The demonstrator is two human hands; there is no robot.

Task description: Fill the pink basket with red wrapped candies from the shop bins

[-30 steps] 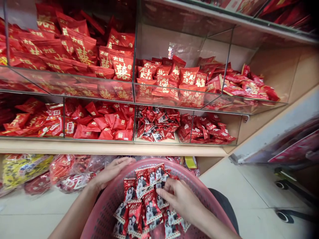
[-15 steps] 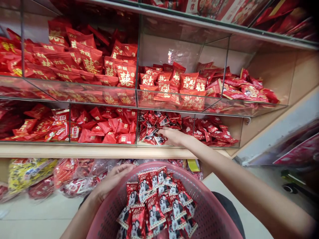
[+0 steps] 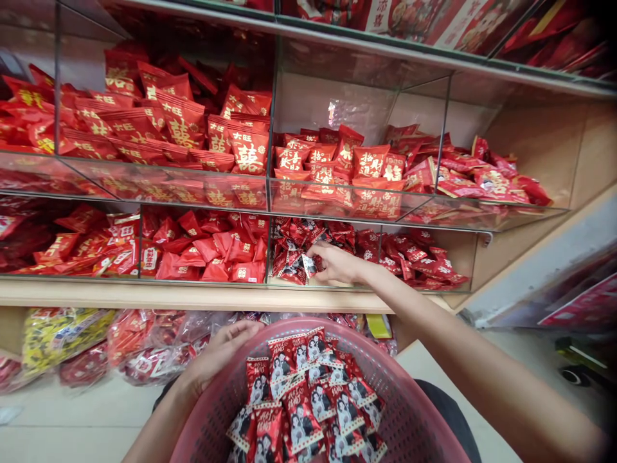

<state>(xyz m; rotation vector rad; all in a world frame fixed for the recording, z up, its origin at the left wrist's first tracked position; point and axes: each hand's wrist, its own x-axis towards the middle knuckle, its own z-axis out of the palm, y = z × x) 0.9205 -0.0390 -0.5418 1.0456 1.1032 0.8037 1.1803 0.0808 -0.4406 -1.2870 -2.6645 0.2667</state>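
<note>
My left hand (image 3: 224,350) grips the left rim of a pink plastic basket (image 3: 405,399), its fingers laid along the outer edge. In the basket lies a heap of small red, black and white candy packets (image 3: 301,405) with a printed couple on them. My right hand (image 3: 335,262) reaches into a lower shelf compartment holding a pile of similar packets (image 3: 294,235). Its thumb and fingers are closed on a candy packet (image 3: 308,265) at the front of that pile; part of the packet is hidden by the fingers.
Glass dividers split the shelves into compartments of red packets, such as the large gold-lettered ones (image 3: 180,119) above. A wooden ledge (image 3: 144,294) runs along the front. Below it, clear bags of yellow packets (image 3: 65,334) and red packets (image 3: 159,363) lie on the floor.
My right hand has its fingers more curled at the front of the pile, where a packet has shifted under them. The view has moved slightly; my left hand keeps its grip on the basket.
</note>
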